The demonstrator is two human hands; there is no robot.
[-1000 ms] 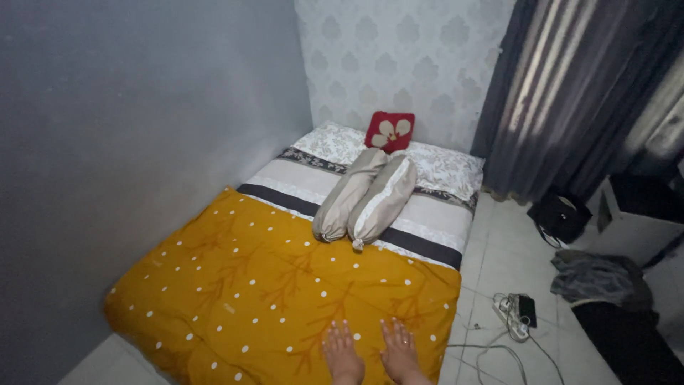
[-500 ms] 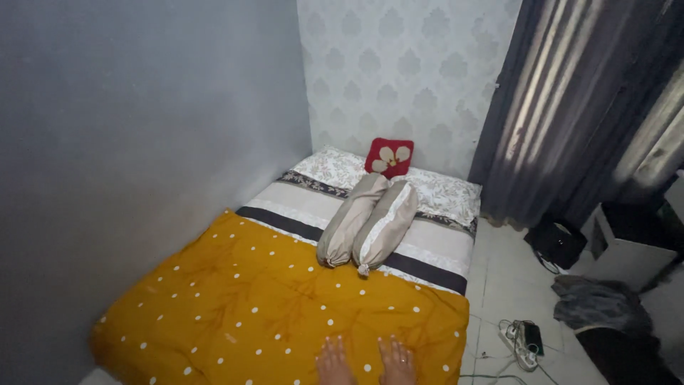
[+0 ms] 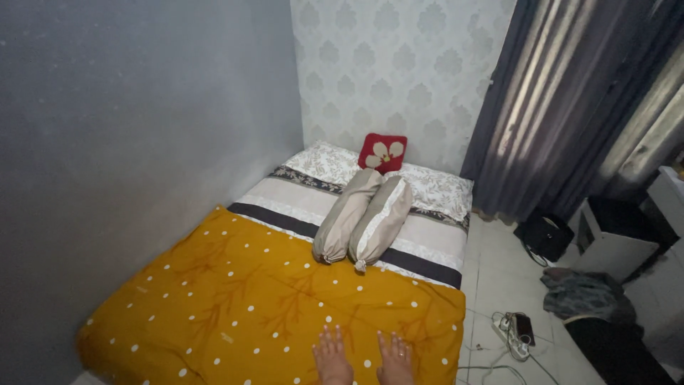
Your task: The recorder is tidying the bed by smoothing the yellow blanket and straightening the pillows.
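Note:
My left hand (image 3: pixel 332 356) and my right hand (image 3: pixel 395 358) lie flat, palms down and fingers spread, on the near end of a mustard-yellow blanket (image 3: pixel 249 292) with white dots and a branch pattern. The blanket covers the lower half of a low mattress (image 3: pixel 420 246) with a beige, white and dark striped sheet. Two long beige bolster pillows (image 3: pixel 362 216) lie side by side across the middle. Behind them are two patterned white pillows (image 3: pixel 434 189) and a small red cushion (image 3: pixel 382 152) with a pale flower. Neither hand holds anything.
A grey wall (image 3: pixel 128 142) runs along the bed's left side; a patterned wall is behind it. Dark curtains (image 3: pixel 563 107) hang at right. On the tiled floor are a power strip with cables (image 3: pixel 514 329), a black bag (image 3: pixel 545 237), crumpled grey clothing (image 3: pixel 588 296) and a white cabinet (image 3: pixel 616 239).
The view tilted up a little and drifted, so the bed sits lower in the frame. Both hands stay flat on the yellow blanket near its end.

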